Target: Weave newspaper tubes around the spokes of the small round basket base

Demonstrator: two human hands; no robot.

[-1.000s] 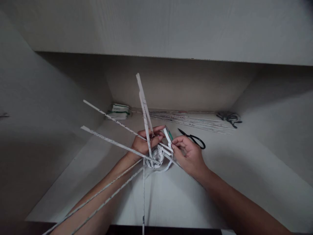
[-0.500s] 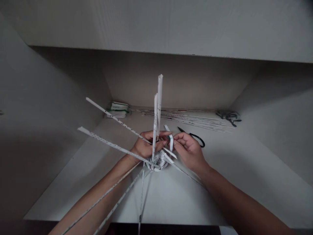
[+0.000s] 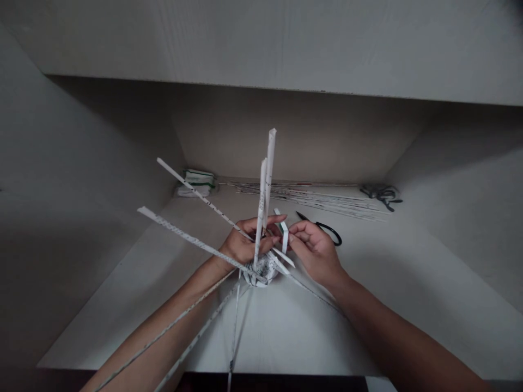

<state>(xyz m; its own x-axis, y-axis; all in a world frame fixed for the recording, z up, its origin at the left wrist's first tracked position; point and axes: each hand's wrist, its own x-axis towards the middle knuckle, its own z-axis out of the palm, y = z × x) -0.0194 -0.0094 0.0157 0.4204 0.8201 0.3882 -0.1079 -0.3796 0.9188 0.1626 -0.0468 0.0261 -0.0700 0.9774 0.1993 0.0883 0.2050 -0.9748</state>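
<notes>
A small woven paper piece (image 3: 261,269) made of rolled newspaper strips sits between my hands above a white surface (image 3: 310,326). Long paper strips (image 3: 192,239) stick out of it to the left, upward and toward me. My left hand (image 3: 241,245) grips the woven piece and the base of two upright strips (image 3: 265,179). My right hand (image 3: 316,250) pinches a short bent strip (image 3: 284,231) beside the upright ones.
Black scissors (image 3: 324,227) lie just behind my right hand. A bundle of rolled paper sticks (image 3: 318,198) lies along the back wall, with a dark tangled item (image 3: 382,193) at its right end and a folded white-green packet (image 3: 196,182) at the left corner. Walls close in on both sides.
The two upright strips swung from leaning left to nearly vertical. My right hand shifted slightly left and up with the bent strip. The left-pointing strips rose a little.
</notes>
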